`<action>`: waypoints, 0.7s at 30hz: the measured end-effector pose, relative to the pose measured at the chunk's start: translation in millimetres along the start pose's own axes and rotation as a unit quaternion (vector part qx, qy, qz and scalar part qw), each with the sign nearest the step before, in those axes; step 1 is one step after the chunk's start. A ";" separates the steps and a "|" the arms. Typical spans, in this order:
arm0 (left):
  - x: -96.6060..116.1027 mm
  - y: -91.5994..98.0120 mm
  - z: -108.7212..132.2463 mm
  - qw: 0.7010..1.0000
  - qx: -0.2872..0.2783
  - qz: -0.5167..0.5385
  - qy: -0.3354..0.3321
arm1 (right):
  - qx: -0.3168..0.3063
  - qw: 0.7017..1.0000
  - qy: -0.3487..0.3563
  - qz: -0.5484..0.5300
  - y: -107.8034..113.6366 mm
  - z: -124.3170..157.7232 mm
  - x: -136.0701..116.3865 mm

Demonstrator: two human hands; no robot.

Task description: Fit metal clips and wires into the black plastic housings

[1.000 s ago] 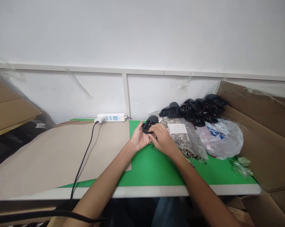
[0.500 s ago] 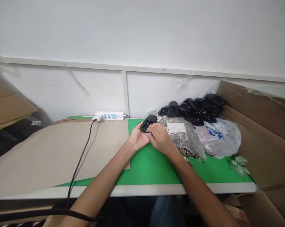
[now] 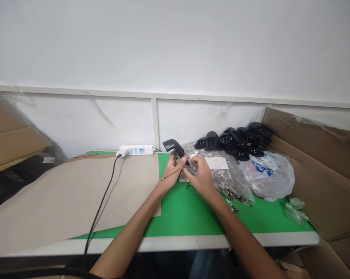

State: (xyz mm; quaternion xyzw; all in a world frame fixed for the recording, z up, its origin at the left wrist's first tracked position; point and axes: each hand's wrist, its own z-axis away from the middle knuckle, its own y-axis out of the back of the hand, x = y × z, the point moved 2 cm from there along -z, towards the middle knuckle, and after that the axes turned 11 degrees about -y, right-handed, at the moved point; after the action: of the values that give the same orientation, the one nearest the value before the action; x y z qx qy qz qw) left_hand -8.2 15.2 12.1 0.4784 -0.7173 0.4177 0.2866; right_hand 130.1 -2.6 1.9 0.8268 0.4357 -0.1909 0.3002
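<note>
A black, curved plastic housing with small white lettering is in my left hand. Its rounded end points up and left, and its narrow end lies between my two hands. My left thumb presses along its side. A thin dark wire runs across the back of my left hand. At the narrow end my right hand curls its thumb and index finger inward; any small piece between them is too small to make out. Behind my right hand lies a clear bag of small metal parts with a white label.
Several similar black housings with red wires are piled at the back right. A white plastic bag sits beside a cardboard box. A power strip with a plugged-in black cable stands at the wall, behind beige board.
My left hand has turned the housing, so its lettered outer side shows and its narrow end points toward my right hand. My right hand has drawn slightly right. The view has tilted slightly up.
</note>
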 end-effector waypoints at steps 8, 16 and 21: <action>-4.9 -0.9 7.8 0.980 -0.022 -0.153 -0.123 | 0.002 0.993 -0.116 -0.014 2.0 -1.9 12.4; 1.6 2.4 13.1 0.882 -0.024 -0.331 -0.334 | -0.029 0.995 -0.096 0.025 3.0 -1.2 12.3; -2.1 5.8 12.2 0.871 -0.027 -0.353 -0.341 | -0.045 0.995 -0.061 0.066 4.3 -1.1 12.5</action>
State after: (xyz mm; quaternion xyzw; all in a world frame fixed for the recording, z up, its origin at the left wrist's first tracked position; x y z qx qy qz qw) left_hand -12.9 6.7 2.6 0.8042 -0.5652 0.0801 0.1655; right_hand 140.6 3.8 -3.1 0.8262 0.3691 -0.2010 0.3753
